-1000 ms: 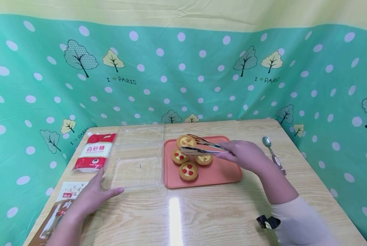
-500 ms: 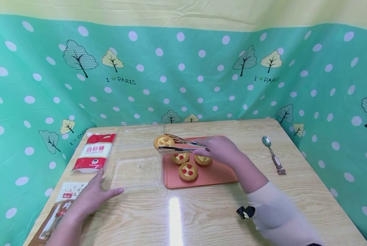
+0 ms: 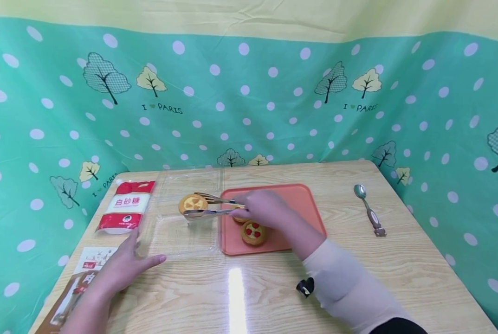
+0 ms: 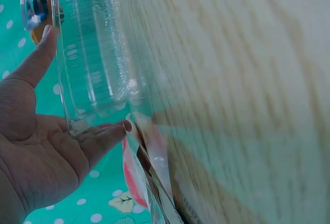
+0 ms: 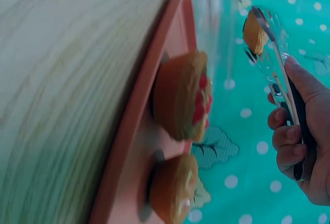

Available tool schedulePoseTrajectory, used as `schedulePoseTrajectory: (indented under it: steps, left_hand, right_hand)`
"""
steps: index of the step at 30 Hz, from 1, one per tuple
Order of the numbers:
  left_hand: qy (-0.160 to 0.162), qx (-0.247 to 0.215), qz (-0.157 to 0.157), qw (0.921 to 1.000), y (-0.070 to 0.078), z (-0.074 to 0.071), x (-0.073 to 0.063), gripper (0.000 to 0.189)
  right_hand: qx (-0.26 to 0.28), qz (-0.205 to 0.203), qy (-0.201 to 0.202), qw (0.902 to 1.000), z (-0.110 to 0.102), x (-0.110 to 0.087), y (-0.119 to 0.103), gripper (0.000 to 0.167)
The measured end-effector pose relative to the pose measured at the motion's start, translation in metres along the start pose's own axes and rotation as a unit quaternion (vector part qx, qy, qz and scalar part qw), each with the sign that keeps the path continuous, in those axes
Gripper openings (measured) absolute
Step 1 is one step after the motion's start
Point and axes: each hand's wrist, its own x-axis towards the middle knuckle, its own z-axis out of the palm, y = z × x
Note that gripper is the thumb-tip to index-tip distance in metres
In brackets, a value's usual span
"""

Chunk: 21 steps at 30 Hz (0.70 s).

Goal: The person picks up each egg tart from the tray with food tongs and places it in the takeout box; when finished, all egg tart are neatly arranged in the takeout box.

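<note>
My right hand point(image 3: 265, 211) grips metal tongs point(image 3: 209, 213), whose ends pinch a yellow-topped egg tart point(image 3: 192, 204). In the head view the tart hangs over the clear plastic box point(image 3: 188, 253), which lies unfolded with its lid half behind. At the box's left side, my left hand point(image 3: 125, 262) has its thumb spread and fingers extended, touching the box's corner, as the left wrist view shows. On the pink tray point(image 3: 300, 197) sits an egg tart with red pieces point(image 3: 254, 233). Another tart point(image 3: 241, 220) is partly hidden behind my right hand. The right wrist view shows a small tart point(image 5: 172, 188) nearer the camera.
A red and white sugar bag point(image 3: 125, 206) lies left of the box. Nearer on that side is a brown and white packet point(image 3: 77, 287), partly under my left forearm. A spoon point(image 3: 371, 215) lies right of the tray. A dotted curtain point(image 3: 249, 106) borders the table.
My right hand has carried the tart in the tongs leftward from above the tray to above the clear box. My left hand has stayed in place.
</note>
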Motion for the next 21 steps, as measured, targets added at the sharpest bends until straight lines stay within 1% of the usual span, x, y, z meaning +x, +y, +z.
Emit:
schedulePoseTrajectory:
  steps: [2,6,7,10,14,18,21]
  left_hand:
    - [0.001,-0.001,0.001,1.0,0.0,0.0,0.0,0.135]
    - [0.001,-0.001,0.002,1.0,-0.001,0.001,0.001,0.135]
    - [0.001,0.0,0.003,1.0,-0.002,0.001,0.001,0.135]
    - [0.002,0.004,0.006,1.0,-0.003,0.001,0.002,0.134]
    - [0.005,0.011,0.013,0.9998,-0.004,0.001,0.002,0.133]
    - [0.007,0.01,0.019,0.9998,-0.004,0.001,0.002,0.133]
    - [0.006,0.006,0.021,0.9997,-0.004,0.001,0.002,0.132]
  right_hand:
    - [-0.008,-0.001,-0.008,0.9999,0.003,0.005,-0.007,0.048]
    - [-0.023,0.01,-0.041,0.9988,0.007,0.016,-0.02,0.062]
    - [-0.027,0.011,-0.046,0.9985,0.009,0.019,-0.022,0.064]
    - [-0.034,0.013,-0.067,0.9971,0.012,0.027,-0.029,0.062]
    - [-0.052,0.007,-0.083,0.9952,0.016,0.037,-0.036,0.06]
    - [-0.073,-0.005,-0.083,0.9939,0.02,0.045,-0.043,0.061]
    - [-0.087,-0.01,-0.078,0.9931,0.024,0.05,-0.048,0.054]
